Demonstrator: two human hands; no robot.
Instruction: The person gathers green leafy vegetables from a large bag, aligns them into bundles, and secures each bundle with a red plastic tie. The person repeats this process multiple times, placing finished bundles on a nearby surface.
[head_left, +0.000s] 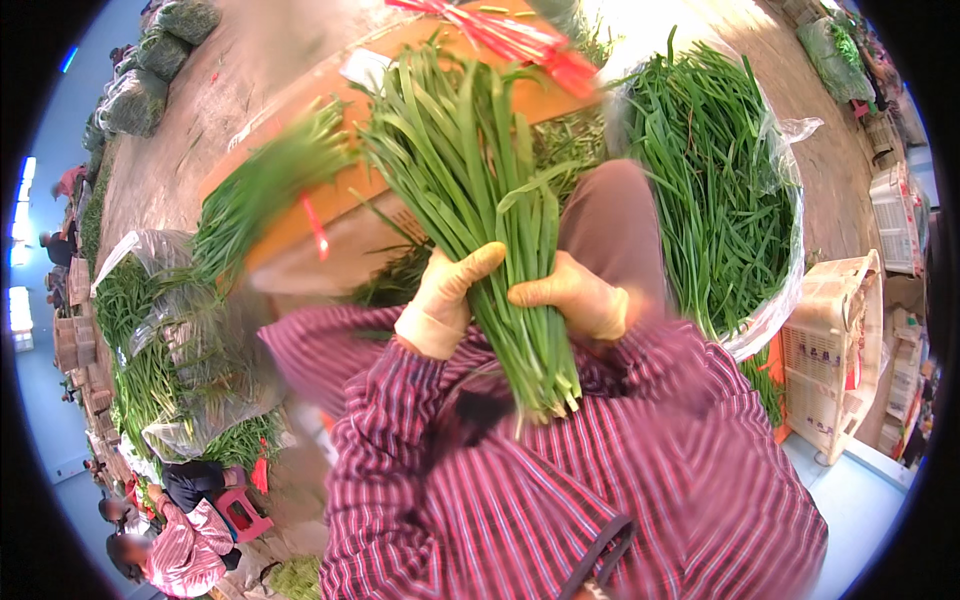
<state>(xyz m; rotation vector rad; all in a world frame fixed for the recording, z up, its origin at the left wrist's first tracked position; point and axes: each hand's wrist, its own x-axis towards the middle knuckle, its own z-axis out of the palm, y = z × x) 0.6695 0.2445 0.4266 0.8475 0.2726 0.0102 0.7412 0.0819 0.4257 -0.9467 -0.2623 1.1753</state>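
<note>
Both hands wear pale yellowish gloves and grip one bunch of flat-leaved green stalks, like garlic chives, in front of my body. My left hand wraps its left side with the thumb across the front. My right hand holds its right side, thumb also on the front. The cut stem ends point down towards my striped shirt, and the leaves fan out upwards over an orange board. Another green bunch, blurred, lies on the board's left part. Red ties lie at its far edge.
A plastic-lined container full of green leaves stands at the right, with a white plastic crate beyond it. Plastic bags with more greens lie at the left. Filled sacks stand far left. A person sits near a pink stool.
</note>
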